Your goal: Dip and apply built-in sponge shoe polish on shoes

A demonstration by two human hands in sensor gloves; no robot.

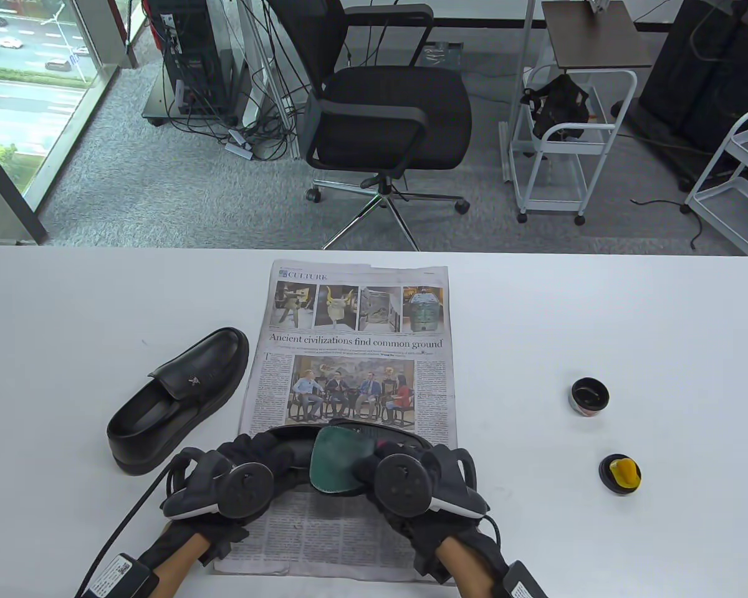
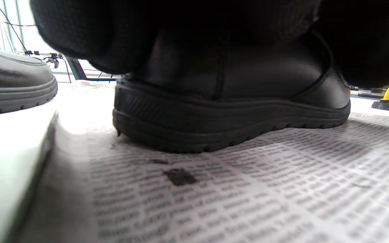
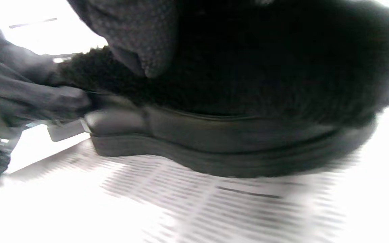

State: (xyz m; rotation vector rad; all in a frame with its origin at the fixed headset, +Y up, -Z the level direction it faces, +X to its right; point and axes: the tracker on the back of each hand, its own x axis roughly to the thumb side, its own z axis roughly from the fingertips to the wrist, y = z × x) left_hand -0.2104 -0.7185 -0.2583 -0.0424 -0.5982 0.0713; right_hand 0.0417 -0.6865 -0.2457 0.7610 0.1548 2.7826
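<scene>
Hands: left hand [image 1: 224, 483] grips the heel of a black shoe [image 1: 355, 433] lying on newspaper [image 1: 355, 374]; right hand [image 1: 421, 479] holds it too. Left wrist view: matte leather, ridged sole. Right wrist view: blurred.

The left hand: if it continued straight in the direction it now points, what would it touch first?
The left hand points toward the right hand and already grips the heel of the shoe on the newspaper. That shoe comes first, probably; beyond it, the right hand. Depth is unclear.
</scene>
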